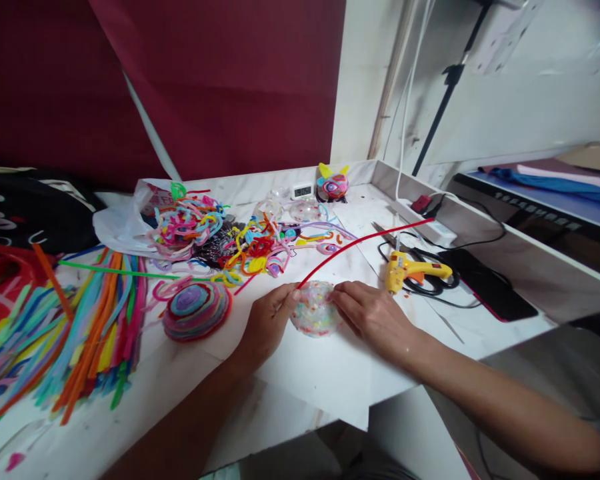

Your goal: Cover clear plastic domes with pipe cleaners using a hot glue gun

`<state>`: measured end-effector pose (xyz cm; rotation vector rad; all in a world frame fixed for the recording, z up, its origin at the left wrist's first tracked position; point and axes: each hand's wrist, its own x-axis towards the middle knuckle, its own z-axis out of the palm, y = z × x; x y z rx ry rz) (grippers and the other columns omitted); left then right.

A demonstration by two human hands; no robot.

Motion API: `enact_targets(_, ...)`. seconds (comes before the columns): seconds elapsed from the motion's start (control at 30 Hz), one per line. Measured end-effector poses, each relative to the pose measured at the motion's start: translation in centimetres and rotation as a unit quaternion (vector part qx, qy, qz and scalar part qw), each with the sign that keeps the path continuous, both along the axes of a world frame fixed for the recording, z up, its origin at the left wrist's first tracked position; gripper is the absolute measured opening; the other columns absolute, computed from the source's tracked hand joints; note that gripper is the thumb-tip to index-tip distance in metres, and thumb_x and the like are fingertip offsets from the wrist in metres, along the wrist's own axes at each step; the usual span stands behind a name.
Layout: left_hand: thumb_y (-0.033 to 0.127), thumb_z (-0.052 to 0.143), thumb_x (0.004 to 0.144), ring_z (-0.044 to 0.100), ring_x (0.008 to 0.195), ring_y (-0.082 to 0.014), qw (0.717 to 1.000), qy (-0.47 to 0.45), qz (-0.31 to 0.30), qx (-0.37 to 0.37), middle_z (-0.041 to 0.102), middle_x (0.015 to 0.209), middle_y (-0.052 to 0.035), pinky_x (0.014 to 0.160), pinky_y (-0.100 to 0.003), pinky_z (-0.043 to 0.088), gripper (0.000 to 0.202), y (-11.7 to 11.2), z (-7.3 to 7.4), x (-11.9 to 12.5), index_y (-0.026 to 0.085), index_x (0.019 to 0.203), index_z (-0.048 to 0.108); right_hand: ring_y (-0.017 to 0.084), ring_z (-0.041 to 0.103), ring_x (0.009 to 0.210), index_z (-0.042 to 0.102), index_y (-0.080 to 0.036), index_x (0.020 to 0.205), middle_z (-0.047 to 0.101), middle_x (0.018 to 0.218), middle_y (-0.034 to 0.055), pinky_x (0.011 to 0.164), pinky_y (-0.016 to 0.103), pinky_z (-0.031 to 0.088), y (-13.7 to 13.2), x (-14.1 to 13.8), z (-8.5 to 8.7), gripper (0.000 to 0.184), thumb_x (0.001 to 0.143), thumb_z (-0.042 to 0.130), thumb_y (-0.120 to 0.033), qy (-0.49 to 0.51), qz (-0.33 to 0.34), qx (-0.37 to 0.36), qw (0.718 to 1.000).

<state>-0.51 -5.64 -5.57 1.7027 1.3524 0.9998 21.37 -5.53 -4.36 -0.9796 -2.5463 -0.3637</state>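
A red pipe cleaner [365,238] rises from my left hand [270,320], pinched between thumb and forefinger, and curves off to the upper right. Just under it, a clear plastic dome [317,319] with coloured specks sits on white paper. My left fingertips touch its left side. At its upper right, the fingers of my right hand [370,313] are closed on the edge; their tips are partly hidden. Left of my left hand lies a dome wound with coloured pipe cleaner rings [196,308].
Loose pipe cleaners [95,320] lie in a bundle at the left, with tangled scraps [190,223] behind. To the right are a yellow glue gun [415,269], black-handled scissors [433,283] and a phone [487,283]. A decorated horned ball [333,185] stands near a small digital display [303,192].
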Motion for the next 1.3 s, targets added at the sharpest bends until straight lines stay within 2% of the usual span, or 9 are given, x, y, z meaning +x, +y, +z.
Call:
enact_targets(0.27, 0.043, 0.047, 0.092, 0.061, 0.082, -0.0176, 1.000, 0.002, -0.002, 0.000, 0.068, 0.082, -0.0013, 0.074, -0.026, 0.046, 0.035, -0.2, 0.6, 0.1, 0.016, 0.094, 0.070, 0.020, 0.052, 0.061, 0.060, -0.016, 0.077, 0.064, 0.076, 0.0069, 0.056, 0.033, 0.037, -0.4, -0.9, -0.1, 0.026, 0.096, 0.044, -0.009, -0.010, 0.009, 0.113, 0.994)
enact_targets(0.43, 0.043, 0.048, 0.091, 0.061, 0.083, -0.0177, 1.000, -0.007, 0.000, 0.005, 0.069, 0.086, -0.0020, 0.075, -0.026, 0.046, 0.035, -0.3, 0.6, 0.1, 0.016, 0.097, 0.070, 0.021, 0.049, 0.058, 0.057, -0.017, 0.074, 0.058, 0.069, 0.0044, 0.055, 0.034, 0.033, -0.4, -1.6, -0.1, 0.021, 0.092, 0.049, -0.008, -0.020, -0.008, 0.139, 0.990)
enact_targets(0.6, 0.041, 0.048, 0.092, 0.061, 0.081, -0.0170, 1.000, -0.005, -0.005, 0.011, 0.068, 0.083, -0.0013, 0.075, -0.025, 0.046, 0.034, -0.2, 0.3, 0.0, 0.017, 0.093, 0.070, 0.020, 0.050, 0.057, 0.057, -0.017, 0.074, 0.058, 0.068, 0.0047, 0.055, 0.032, 0.034, -0.2, -1.8, -0.1, 0.023, 0.090, 0.047, -0.006, 0.007, -0.013, 0.135, 0.991)
enact_targets(0.73, 0.042, 0.048, 0.093, 0.060, 0.081, -0.0165, 1.000, -0.007, -0.008, 0.009, 0.068, 0.083, -0.0013, 0.077, -0.025, 0.046, 0.032, -0.1, -0.1, -0.1, 0.018, 0.091, 0.069, 0.018, 0.052, 0.057, 0.057, -0.015, 0.074, 0.060, 0.069, 0.0054, 0.054, 0.030, 0.035, 0.2, -1.4, -0.1, 0.021, 0.089, 0.046, -0.006, 0.037, -0.018, 0.094, 0.995)
enact_targets(0.87, 0.043, 0.048, 0.092, 0.060, 0.082, -0.0172, 1.000, -0.005, -0.011, 0.004, 0.070, 0.088, -0.0027, 0.077, -0.026, 0.047, 0.034, 0.0, 0.0, -0.1, 0.017, 0.093, 0.070, 0.016, 0.056, 0.059, 0.059, -0.013, 0.079, 0.062, 0.073, 0.0061, 0.053, 0.026, 0.036, 0.5, -0.6, -0.2, 0.019, 0.089, 0.044, -0.008, 0.059, -0.047, -0.009, 0.997)
enact_targets(1.03, 0.043, 0.047, 0.092, 0.061, 0.082, -0.0176, 1.000, 0.007, -0.005, 0.003, 0.071, 0.087, -0.0025, 0.076, -0.026, 0.047, 0.036, -0.1, 0.5, 0.0, 0.018, 0.100, 0.072, 0.017, 0.065, 0.074, 0.061, -0.012, 0.091, 0.066, 0.087, 0.0101, 0.061, 0.025, 0.044, 0.4, 0.3, -0.2, 0.019, 0.094, 0.043, -0.012, 0.093, -0.054, -0.120, 0.987)
enact_targets(1.17, 0.043, 0.047, 0.092, 0.062, 0.084, -0.0183, 1.000, 0.011, -0.004, 0.008, 0.071, 0.086, -0.0025, 0.076, -0.026, 0.047, 0.037, -0.2, 0.6, -0.1, 0.018, 0.100, 0.072, 0.019, 0.067, 0.083, 0.062, -0.011, 0.102, 0.068, 0.095, 0.0123, 0.067, 0.026, 0.046, 0.3, 0.2, 0.1, 0.021, 0.096, 0.042, -0.011, 0.065, -0.050, -0.141, 0.987)
enact_targets(1.3, 0.043, 0.047, 0.092, 0.062, 0.082, -0.0180, 1.000, 0.011, -0.006, 0.008, 0.071, 0.086, -0.0023, 0.074, -0.026, 0.047, 0.037, -0.1, 0.4, -0.1, 0.018, 0.100, 0.072, 0.021, 0.067, 0.090, 0.062, -0.011, 0.106, 0.068, 0.100, 0.0124, 0.066, 0.026, 0.045, 0.5, -0.4, 0.8, 0.020, 0.098, 0.044, -0.012, 0.008, -0.069, -0.147, 0.987)
